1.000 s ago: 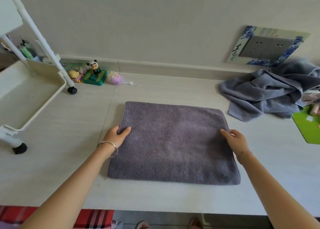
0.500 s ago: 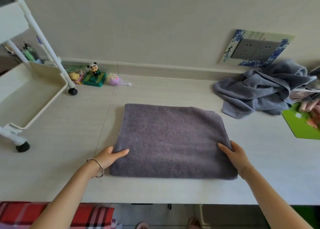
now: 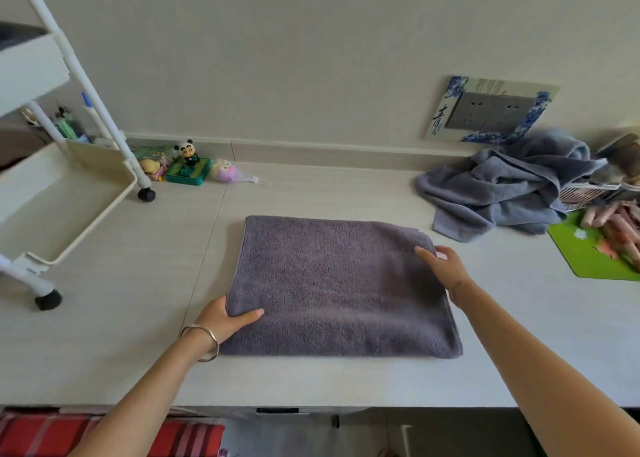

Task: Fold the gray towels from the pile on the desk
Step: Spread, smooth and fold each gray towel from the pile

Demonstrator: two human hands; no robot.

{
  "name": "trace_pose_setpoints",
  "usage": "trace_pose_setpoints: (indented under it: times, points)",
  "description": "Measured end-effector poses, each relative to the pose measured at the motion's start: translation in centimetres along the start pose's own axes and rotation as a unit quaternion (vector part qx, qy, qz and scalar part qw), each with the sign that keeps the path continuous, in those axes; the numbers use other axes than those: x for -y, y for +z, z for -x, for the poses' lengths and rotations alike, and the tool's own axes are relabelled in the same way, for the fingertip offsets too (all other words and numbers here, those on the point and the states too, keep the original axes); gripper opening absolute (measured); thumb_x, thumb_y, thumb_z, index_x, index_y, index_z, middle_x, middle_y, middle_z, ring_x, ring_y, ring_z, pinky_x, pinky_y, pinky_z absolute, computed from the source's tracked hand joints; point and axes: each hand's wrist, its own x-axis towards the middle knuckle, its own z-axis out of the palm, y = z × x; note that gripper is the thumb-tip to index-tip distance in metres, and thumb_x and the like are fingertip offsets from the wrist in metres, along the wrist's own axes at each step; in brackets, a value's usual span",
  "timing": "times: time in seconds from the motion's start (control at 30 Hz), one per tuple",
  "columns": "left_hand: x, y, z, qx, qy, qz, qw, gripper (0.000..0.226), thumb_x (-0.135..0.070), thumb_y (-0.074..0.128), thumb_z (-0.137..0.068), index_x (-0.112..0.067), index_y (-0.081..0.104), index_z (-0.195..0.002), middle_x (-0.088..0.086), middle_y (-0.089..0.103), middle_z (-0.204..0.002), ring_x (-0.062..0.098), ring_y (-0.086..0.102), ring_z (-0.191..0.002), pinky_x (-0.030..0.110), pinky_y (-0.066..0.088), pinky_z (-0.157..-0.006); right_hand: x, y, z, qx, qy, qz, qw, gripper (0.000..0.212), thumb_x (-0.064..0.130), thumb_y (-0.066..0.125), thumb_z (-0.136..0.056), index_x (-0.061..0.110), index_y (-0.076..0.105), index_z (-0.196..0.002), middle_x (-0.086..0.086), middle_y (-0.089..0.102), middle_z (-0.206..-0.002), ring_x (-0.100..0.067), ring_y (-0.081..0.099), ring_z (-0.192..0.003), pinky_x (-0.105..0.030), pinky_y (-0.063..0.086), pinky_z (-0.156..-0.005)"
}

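A dark gray towel (image 3: pixel 339 287) lies folded into a flat rectangle in the middle of the desk (image 3: pixel 311 186). My left hand (image 3: pixel 227 320) grips its left edge near the front corner, thumb lying on top and fingers hidden under the cloth. At the right edge close to the far corner, my right hand (image 3: pixel 445 266) holds the towel with the thumb on top. A crumpled pile of lighter gray towels (image 3: pixel 495 193) sits at the back right of the desk.
A white wheeled cart (image 3: pixel 69 193) stands on the desk's left side. Small toys (image 3: pixel 188 166) line the wall behind it. A green mat (image 3: pixel 588 252) with pink items and a white basket (image 3: pixel 588 193) sit at the far right. A wall socket (image 3: pixel 491 110) hangs above the pile.
My right hand slid from the towel's near right edge up toward its far right corner. My left hand stayed at the near left edge and closed round it.
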Motion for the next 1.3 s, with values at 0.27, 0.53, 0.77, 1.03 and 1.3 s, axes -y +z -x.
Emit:
trace_pose_setpoints:
  times: [0.27, 0.53, 0.77, 1.03, 1.3]
  points:
    - [-0.2, 0.6, -0.2, -0.015, -0.006, 0.002, 1.000, 0.048, -0.030, 0.079, -0.072, -0.016, 0.060, -0.114, 0.001, 0.064, -0.105, 0.018, 0.058, -0.096, 0.029, 0.047, -0.087, 1.3, 1.0, -2.4, 0.013, -0.156, 0.143, 0.977, 0.062, 0.007, 0.053, -0.092, 0.018, 0.028, -0.148, -0.009, 0.036, -0.149, -0.029, 0.034, -0.137, -0.034, 0.027, -0.110]
    - [0.5, 1.2, 0.3, -0.067, 0.033, 0.013, 0.997, 0.036, -0.031, 0.075, -0.077, -0.015, 0.065, -0.107, 0.001, 0.069, -0.100, 0.018, 0.063, -0.093, 0.027, 0.046, -0.082, -3.2, -0.2, 5.8, -0.039, 0.041, 0.033, 0.998, 0.059, 0.037, 0.062, -0.088, 0.002, 0.040, -0.129, -0.020, 0.054, -0.125, -0.034, 0.052, -0.115, -0.038, 0.039, -0.095]
    - [1.5, 2.3, 1.1, -0.165, 0.115, -0.049, 0.978, 0.026, -0.030, 0.070, -0.082, -0.010, 0.059, -0.094, 0.004, 0.066, -0.085, 0.027, 0.064, -0.082, 0.028, 0.043, -0.066, -7.0, -0.9, 9.9, -0.047, -0.055, 0.132, 0.989, 0.032, 0.030, 0.058, -0.091, 0.014, 0.043, -0.114, -0.014, 0.067, -0.103, -0.026, 0.059, -0.079, -0.040, 0.053, -0.075]
    - [-1.5, 4.3, 1.7, -0.254, 0.225, -0.353, 0.872, 0.061, -0.040, 0.054, -0.086, -0.006, 0.042, -0.135, 0.020, 0.053, -0.128, 0.040, 0.054, -0.110, 0.049, 0.048, -0.084, -6.0, 3.8, 11.6, -0.175, -0.220, 0.297, 0.912, 0.050, 0.031, 0.048, -0.096, 0.016, 0.036, -0.142, -0.008, 0.027, -0.153, -0.028, 0.024, -0.141, -0.039, 0.014, -0.116]
    - [-2.7, 11.6, 1.2, -0.068, 0.185, -0.466, 0.863, 0.055, -0.046, 0.020, -0.091, -0.036, 0.032, -0.143, -0.003, 0.033, -0.151, 0.033, 0.028, -0.140, 0.069, 0.017, -0.105, -3.9, 13.3, 12.3, 0.022, -0.275, 0.393, 0.877, 0.071, 0.050, -0.005, -0.084, 0.031, 0.014, -0.150, 0.005, 0.003, -0.158, -0.020, 0.000, -0.147, -0.035, -0.014, -0.115]
